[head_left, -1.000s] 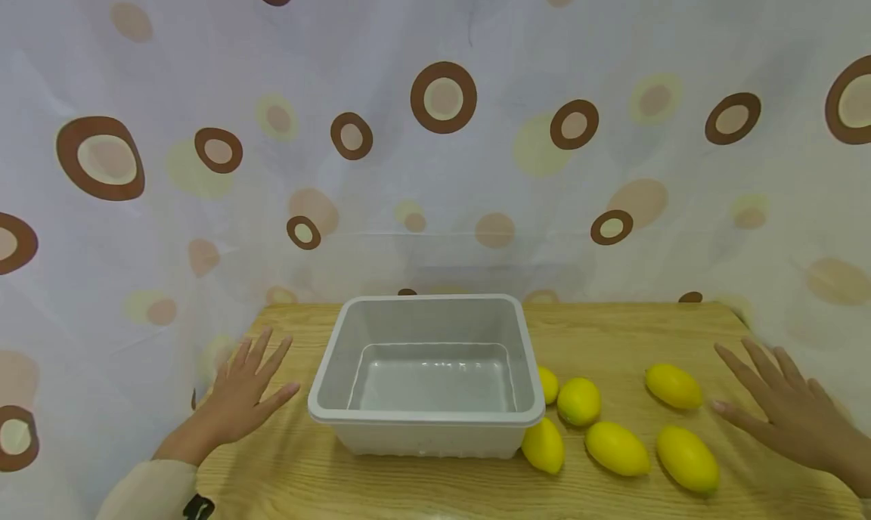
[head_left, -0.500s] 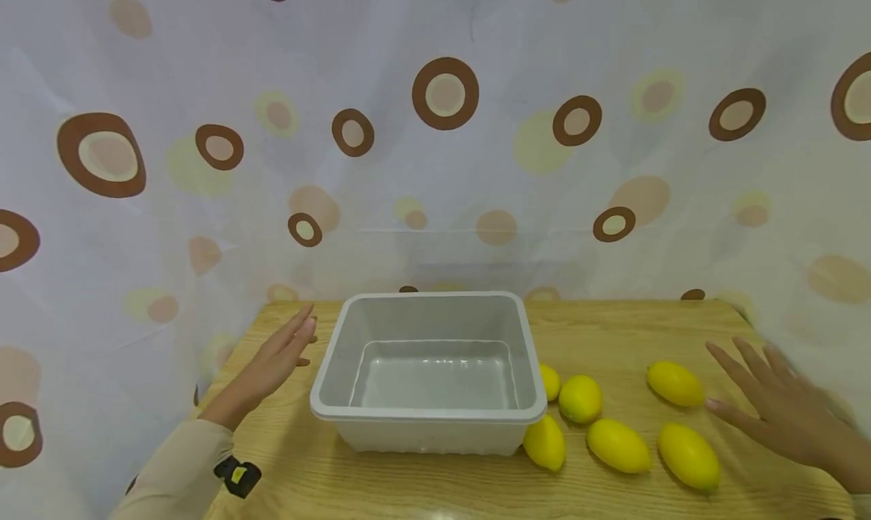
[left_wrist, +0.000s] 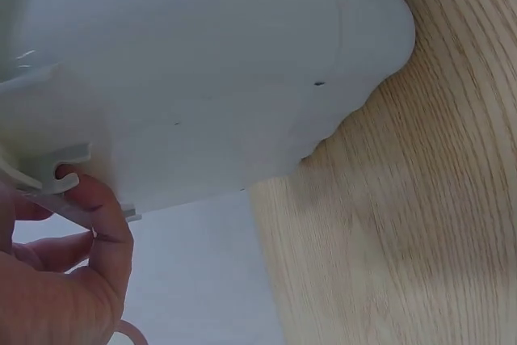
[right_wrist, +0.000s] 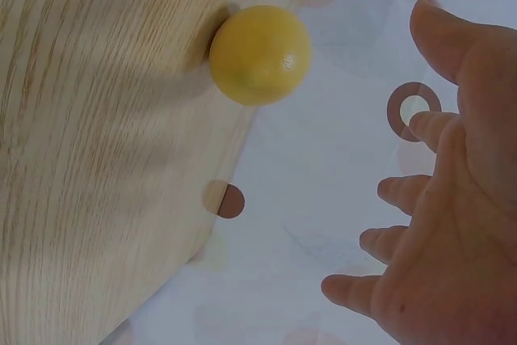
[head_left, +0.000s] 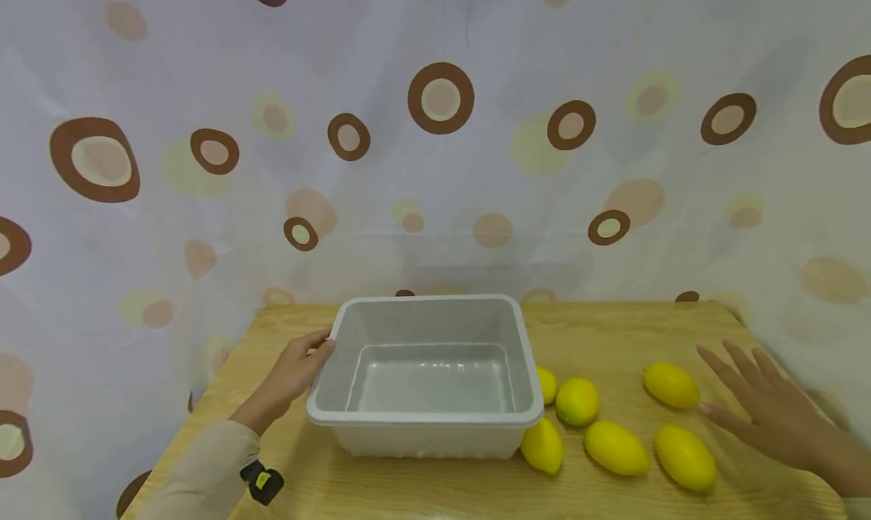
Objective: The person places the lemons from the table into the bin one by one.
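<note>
Now | left hand (head_left: 291,372) – grips tub rim (head_left: 425,417), earlier apart | right hand (head_left: 772,416) – fingers spread near lemon (head_left: 671,385)

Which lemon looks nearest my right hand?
In the head view, the rear lemon of the rightmost two: its right end appears beside your right hand, the others farther off.

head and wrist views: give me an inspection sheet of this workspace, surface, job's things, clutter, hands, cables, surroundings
surface: wooden table, grain visible
job's things: pale tub, upright, nothing seen inside; six lemons to its right, one partly hidden by it
clutter: nothing seen
hands: left hand grips the tub's left rim; right hand spread, apart from the lemons
cables: nothing seen
surroundings: patterned curtain behind the table
</note>
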`<state>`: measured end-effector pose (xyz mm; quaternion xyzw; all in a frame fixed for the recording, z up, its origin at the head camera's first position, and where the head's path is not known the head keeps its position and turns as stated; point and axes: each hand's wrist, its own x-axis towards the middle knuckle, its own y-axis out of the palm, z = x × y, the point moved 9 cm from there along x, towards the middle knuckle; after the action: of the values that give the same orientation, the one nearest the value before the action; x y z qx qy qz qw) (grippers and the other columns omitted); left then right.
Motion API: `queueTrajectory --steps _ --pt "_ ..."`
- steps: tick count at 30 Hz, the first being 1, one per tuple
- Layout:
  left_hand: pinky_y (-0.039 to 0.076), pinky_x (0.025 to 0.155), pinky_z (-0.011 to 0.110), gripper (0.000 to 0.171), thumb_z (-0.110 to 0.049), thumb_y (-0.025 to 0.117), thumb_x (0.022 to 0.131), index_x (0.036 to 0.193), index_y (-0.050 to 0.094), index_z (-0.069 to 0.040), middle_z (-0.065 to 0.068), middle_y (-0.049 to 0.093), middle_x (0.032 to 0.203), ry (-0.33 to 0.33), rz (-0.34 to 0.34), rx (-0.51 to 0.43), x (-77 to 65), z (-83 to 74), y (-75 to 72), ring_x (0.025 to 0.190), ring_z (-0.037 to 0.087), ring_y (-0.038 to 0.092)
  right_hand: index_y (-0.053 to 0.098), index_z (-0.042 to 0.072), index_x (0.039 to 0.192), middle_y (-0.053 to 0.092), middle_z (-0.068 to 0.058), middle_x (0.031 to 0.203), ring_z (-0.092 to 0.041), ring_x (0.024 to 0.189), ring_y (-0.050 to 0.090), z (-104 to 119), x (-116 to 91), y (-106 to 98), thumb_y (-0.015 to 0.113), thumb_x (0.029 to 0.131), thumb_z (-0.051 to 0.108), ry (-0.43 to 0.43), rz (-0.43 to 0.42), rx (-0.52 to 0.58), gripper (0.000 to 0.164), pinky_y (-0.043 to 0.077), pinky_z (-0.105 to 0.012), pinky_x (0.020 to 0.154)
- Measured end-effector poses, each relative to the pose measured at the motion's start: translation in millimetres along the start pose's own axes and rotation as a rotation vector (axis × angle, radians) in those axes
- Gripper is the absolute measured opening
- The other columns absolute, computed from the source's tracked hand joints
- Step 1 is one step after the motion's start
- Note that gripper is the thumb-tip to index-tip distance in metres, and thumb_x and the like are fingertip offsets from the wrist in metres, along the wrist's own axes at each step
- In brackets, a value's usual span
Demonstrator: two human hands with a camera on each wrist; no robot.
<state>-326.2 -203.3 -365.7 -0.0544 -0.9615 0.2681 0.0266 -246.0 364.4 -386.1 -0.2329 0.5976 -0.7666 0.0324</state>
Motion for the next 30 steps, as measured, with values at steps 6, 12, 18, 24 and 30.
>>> queueTrajectory --steps 6,12,18,24,30 --pt "0.051 0.068 0.032 0.043 -0.021 0.042 0.095 0.131 0.039 0.003 0.017 0.049 0.108 0.0 -0.013 -0.03 -1.8 2.4 1.9 0.09 0.024 0.059 0.01 0.015 0.144 -0.003 -0.027 0.143 -0.056 0.12 -0.013 1 -1 6 0.061 0.084 0.026 0.011 0.029 0.059 0.08 -0.009 -0.069 0.088" --pt "0.052 0.064 0.031 0.044 -0.022 0.042 0.094 0.132 0.039 0.001 0.016 0.05 0.107 0.0 -0.048 -0.004 -2.8 1.2 1.2 0.088 0.025 0.061 0.01 0.016 0.144 -0.003 -0.027 0.144 -0.058 0.12 -0.01 2 2 7 0.061 0.084 0.027 0.011 0.042 0.065 0.08 -0.004 -0.072 0.085" --pt "0.052 0.062 0.031 0.043 -0.02 0.042 0.094 0.131 0.04 0.002 0.017 0.051 0.106 0.005 -0.071 0.005 -4.2 -1.2 1.4 0.089 0.028 0.061 0.011 0.017 0.144 0.0 -0.028 0.143 -0.059 0.12 -0.007 5 4 2 0.061 0.084 0.028 0.026 0.041 0.056 0.079 0.0 -0.074 0.083" --pt "0.052 0.062 0.032 0.042 -0.019 0.043 0.094 0.131 0.04 0.002 0.017 0.051 0.107 0.007 -0.071 0.0 -4.5 -1.2 2.3 0.09 0.029 0.061 0.015 0.022 0.143 0.01 -0.031 0.14 -0.06 0.119 0.01 12 1 2 0.058 0.086 0.027 0.062 0.056 0.122 0.072 0.008 -0.075 0.082" --pt "0.052 0.062 0.032 0.042 -0.018 0.043 0.094 0.131 0.04 0.002 0.018 0.05 0.108 0.011 -0.07 -0.009 -3.9 -0.8 3.6 0.089 0.029 0.061 0.023 0.022 0.141 0.023 -0.033 0.135 -0.057 0.111 0.025 27 -6 8 0.058 0.087 0.025 0.053 0.071 0.181 0.065 0.015 -0.075 0.079"
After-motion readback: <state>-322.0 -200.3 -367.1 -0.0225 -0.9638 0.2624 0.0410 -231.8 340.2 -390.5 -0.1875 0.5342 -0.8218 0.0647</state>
